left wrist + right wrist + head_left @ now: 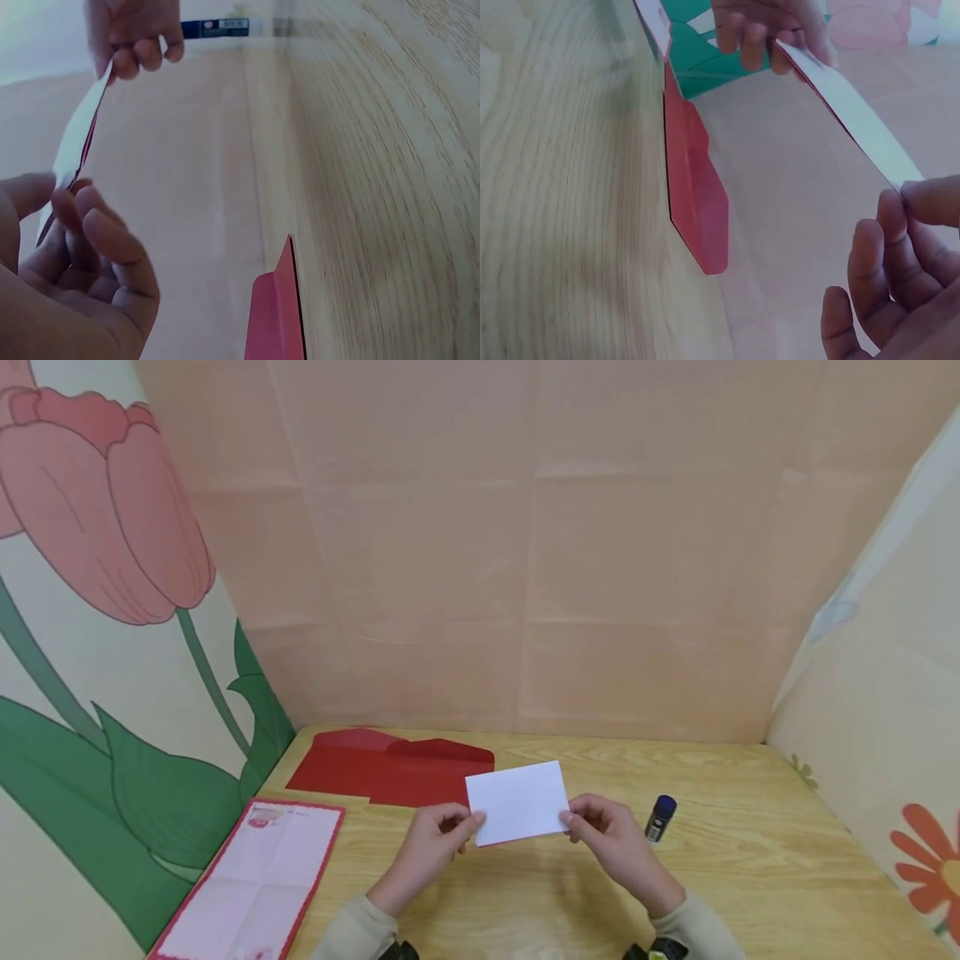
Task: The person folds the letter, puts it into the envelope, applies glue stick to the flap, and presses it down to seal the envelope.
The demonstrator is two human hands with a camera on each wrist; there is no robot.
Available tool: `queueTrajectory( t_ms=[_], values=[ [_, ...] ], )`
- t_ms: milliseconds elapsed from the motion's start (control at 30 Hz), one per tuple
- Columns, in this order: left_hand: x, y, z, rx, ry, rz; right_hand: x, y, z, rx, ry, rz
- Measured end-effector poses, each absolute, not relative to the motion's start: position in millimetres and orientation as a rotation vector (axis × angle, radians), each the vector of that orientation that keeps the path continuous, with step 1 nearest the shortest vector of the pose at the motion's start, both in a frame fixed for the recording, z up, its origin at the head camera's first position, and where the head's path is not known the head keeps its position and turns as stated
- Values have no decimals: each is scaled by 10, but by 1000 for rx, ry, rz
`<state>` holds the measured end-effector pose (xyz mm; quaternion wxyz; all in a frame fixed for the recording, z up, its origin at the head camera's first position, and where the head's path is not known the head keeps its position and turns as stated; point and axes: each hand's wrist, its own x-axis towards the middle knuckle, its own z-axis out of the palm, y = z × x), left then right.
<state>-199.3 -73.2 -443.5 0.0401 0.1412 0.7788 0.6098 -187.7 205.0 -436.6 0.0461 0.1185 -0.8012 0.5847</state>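
A folded white sheet (517, 803) with a red underside is held up above the table. My left hand (440, 837) pinches its left edge between thumb and fingers. At the opposite edge my right hand (611, 839) pinches it the same way. In the left wrist view the folded sheet (81, 135) is seen nearly edge-on, dark red showing on its back. The right wrist view shows the sheet (855, 120) stretched between both hands, with the thumb on its white face. Behind it, red envelopes (427, 772) with raised flaps lie overlapping on the table.
A glue stick (661, 818) with a dark blue cap is to the right of my right hand. A creased pink-white sheet with a red border (258, 881) lies at the left on the wooden table (750, 877). A plain beige backdrop (525, 568) rises behind the table.
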Motion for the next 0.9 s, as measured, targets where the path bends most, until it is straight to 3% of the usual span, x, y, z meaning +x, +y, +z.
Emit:
queueTrajectory(
  t_ms=[900],
  values=[
    [-1919, -656, -4496, 561, 2262, 1792, -1878, 1939, -4418, 91, -2257, 1980]
  ],
)
